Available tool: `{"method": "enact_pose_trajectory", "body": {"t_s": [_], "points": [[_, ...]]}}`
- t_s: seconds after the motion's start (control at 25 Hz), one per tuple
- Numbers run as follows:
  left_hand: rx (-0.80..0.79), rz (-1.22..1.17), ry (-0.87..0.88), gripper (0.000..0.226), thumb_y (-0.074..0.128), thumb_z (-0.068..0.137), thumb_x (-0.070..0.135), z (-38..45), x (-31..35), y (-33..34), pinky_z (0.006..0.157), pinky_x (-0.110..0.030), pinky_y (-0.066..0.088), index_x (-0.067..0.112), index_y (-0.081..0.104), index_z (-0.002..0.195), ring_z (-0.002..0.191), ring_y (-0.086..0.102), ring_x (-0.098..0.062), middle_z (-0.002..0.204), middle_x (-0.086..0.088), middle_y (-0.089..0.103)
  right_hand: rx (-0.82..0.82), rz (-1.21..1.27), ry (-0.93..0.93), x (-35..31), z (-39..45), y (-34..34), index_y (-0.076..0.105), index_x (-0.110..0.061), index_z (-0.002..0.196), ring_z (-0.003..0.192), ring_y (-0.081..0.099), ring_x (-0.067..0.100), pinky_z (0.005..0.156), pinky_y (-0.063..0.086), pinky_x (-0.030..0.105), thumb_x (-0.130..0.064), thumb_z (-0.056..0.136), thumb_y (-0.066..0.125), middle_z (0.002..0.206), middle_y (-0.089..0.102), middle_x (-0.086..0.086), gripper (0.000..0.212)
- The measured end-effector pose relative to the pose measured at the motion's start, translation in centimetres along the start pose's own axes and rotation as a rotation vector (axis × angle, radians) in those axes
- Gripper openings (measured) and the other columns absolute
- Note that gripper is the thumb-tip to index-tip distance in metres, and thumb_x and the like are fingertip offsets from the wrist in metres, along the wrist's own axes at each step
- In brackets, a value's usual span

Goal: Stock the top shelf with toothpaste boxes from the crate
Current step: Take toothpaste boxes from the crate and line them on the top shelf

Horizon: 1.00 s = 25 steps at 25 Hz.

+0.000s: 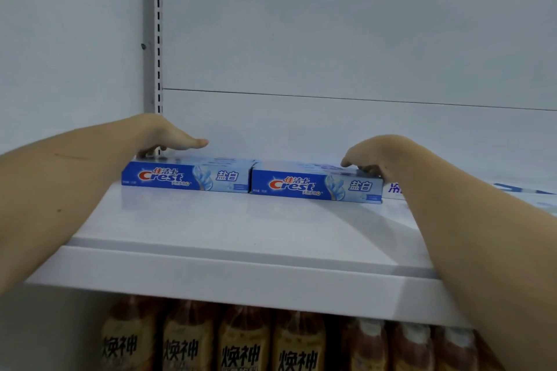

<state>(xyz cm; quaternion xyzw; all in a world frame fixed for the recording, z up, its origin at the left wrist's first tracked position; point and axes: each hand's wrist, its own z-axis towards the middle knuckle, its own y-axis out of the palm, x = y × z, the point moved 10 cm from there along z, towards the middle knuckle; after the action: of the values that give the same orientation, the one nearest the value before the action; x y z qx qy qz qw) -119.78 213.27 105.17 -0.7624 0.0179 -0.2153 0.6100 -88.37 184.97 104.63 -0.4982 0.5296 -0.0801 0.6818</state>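
On the white metal top shelf (211, 226), two long blue cardboard toothpaste boxes (251, 179) are set end to end, long axes left-right, the left hand (168, 137) resting nearly flat on the left box's outer end, the right hand's (372, 153) curled fingers (346, 163) gripping the right box's outer end.
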Motion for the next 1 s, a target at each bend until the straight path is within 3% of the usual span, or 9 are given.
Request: {"method": "enact_pose_trajectory", "body": {"t_s": [0.08, 0.16, 0.28, 0.36, 0.48, 0.64, 0.8, 0.92, 1.0], "points": [[-0.044, -0.044, -0.070, 0.102, 0.033, 0.083, 0.081, -0.6, -0.5, 0.4, 0.116, -0.045, 0.028, 0.010, 0.015, 0.155, 0.143, 0.030, -0.035, 0.160, -0.015, 0.021, -0.023, 0.078, 0.024, 0.4, 0.6, 0.1, 0.046, -0.006, 0.088, 0.084, 0.053, 0.026, 0.096, 0.047, 0.034, -0.030, 0.094, 0.056, 0.079, 0.050, 0.012, 0.027], [-0.034, -0.101, -0.082, 0.103, 0.035, 0.085, 0.078, 0.0, -0.8, 0.0, 0.115, -0.045, 0.031, 0.000, 0.024, 0.150, 0.140, 0.034, -0.034, 0.154, -0.017, 0.030, -0.037, 0.137, 0.055, 1.0, 1.2, 0.7, 0.048, -0.005, 0.092, 0.084, 0.057, 0.026, 0.094, 0.046, 0.033, -0.030, 0.093, 0.056, 0.077, 0.054, 0.012, 0.027], [-0.035, -0.231, -0.102, 0.093, 0.042, 0.091, 0.067, 0.9, -0.9, -0.1, 0.097, -0.046, 0.047, -0.009, 0.030, 0.142, 0.111, 0.058, -0.039, 0.128, -0.025, 0.054, -0.041, 0.261, 0.049, 0.4, 1.2, 1.2, 0.044, -0.001, 0.112, 0.082, 0.060, 0.029, 0.088, 0.052, 0.039, -0.029, 0.095, 0.057, 0.094, 0.054, 0.015, 0.035], [-0.005, -0.279, -0.094, 0.086, 0.044, 0.094, 0.062, 1.3, -1.0, -0.5, 0.088, -0.046, 0.052, -0.012, 0.034, 0.138, 0.098, 0.063, -0.040, 0.114, -0.026, 0.060, -0.027, 0.305, 0.049, 0.2, 0.9, 1.2, 0.041, 0.002, 0.118, 0.080, 0.060, 0.030, 0.080, 0.053, 0.039, -0.028, 0.095, 0.058, 0.103, 0.050, 0.017, 0.041], [-0.008, -0.290, -0.091, 0.084, 0.046, 0.093, 0.061, 1.9, -1.3, -0.4, 0.082, -0.041, 0.052, -0.011, 0.037, 0.136, 0.092, 0.063, -0.036, 0.109, -0.025, 0.060, -0.017, 0.365, 0.067, 0.6, 1.2, 1.2, 0.042, 0.005, 0.117, 0.084, 0.062, 0.031, 0.094, 0.052, 0.043, -0.030, 0.093, 0.059, 0.106, 0.051, 0.017, 0.046], [-0.060, -0.282, -0.108, 0.092, 0.047, 0.092, 0.063, 1.8, -1.1, 0.3, 0.100, -0.038, 0.048, -0.006, 0.021, 0.147, 0.106, 0.063, -0.033, 0.131, -0.021, 0.055, 0.000, 0.383, 0.082, 1.0, 1.1, 1.1, 0.040, 0.004, 0.111, 0.087, 0.063, 0.030, 0.100, 0.048, 0.044, -0.030, 0.096, 0.056, 0.105, 0.056, 0.018, 0.040], [0.020, -0.278, -0.072, 0.075, 0.051, 0.095, 0.052, 1.7, -1.1, -0.4, 0.106, -0.043, 0.044, -0.007, 0.036, 0.139, 0.119, 0.057, -0.035, 0.133, -0.022, 0.054, -0.012, 0.432, 0.091, 1.4, 1.2, 1.3, 0.042, 0.002, 0.116, 0.086, 0.066, 0.029, 0.096, 0.051, 0.041, -0.032, 0.095, 0.056, 0.124, 0.060, 0.016, 0.042], [0.026, -0.364, -0.065, 0.066, 0.062, 0.090, 0.047, 2.2, -1.7, -0.6, 0.098, -0.041, 0.050, -0.007, 0.048, 0.127, 0.102, 0.063, -0.032, 0.114, -0.020, 0.062, -0.007, 0.410, 0.109, 1.5, 1.2, 1.6, 0.045, -0.002, 0.115, 0.081, 0.065, 0.027, 0.099, 0.049, 0.040, -0.035, 0.093, 0.058, 0.097, 0.065, 0.014, 0.042], [-0.018, -0.396, -0.053, 0.064, 0.066, 0.087, 0.045, 2.5, -1.7, -0.3, 0.095, -0.040, 0.052, -0.006, 0.051, 0.121, 0.099, 0.064, -0.031, 0.114, -0.019, 0.064, -0.005, 0.399, 0.117, 1.5, 1.2, 1.6, 0.045, -0.004, 0.103, 0.081, 0.064, 0.027, 0.101, 0.048, 0.039, -0.037, 0.093, 0.059, 0.083, 0.063, 0.013, 0.037]]}}
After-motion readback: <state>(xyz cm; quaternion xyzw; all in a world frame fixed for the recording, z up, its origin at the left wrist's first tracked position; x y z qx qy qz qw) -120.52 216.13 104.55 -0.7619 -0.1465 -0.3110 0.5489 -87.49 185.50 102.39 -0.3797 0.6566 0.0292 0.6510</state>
